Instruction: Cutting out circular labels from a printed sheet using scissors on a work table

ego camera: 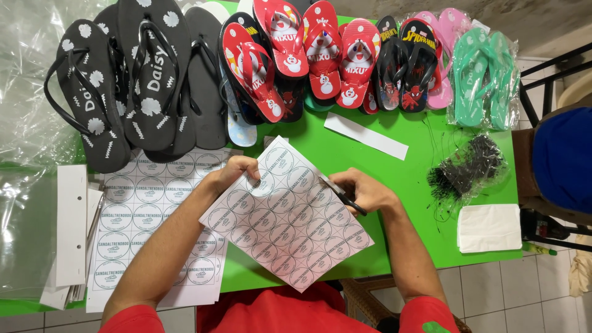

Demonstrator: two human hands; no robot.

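Head view: my left hand (231, 174) pinches the top edge of the white paper sheet of round printed labels (287, 216), held tilted above the green bench (401, 179). My right hand (364, 191) is closed on black-handled scissors (342, 196) at the sheet's right edge. The sheet looks light, thin and floppy, likely to tear; best taken at the edge near the cut, I judge. The blades are mostly hidden behind paper and fingers. Another label sheet (148, 203) lies flat beneath, partly covered by black flip-flops (148, 74).

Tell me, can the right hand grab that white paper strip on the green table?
Probably not right away: the right hand holds scissors, though the white paper strip lies uncovered just beyond it on the green table.
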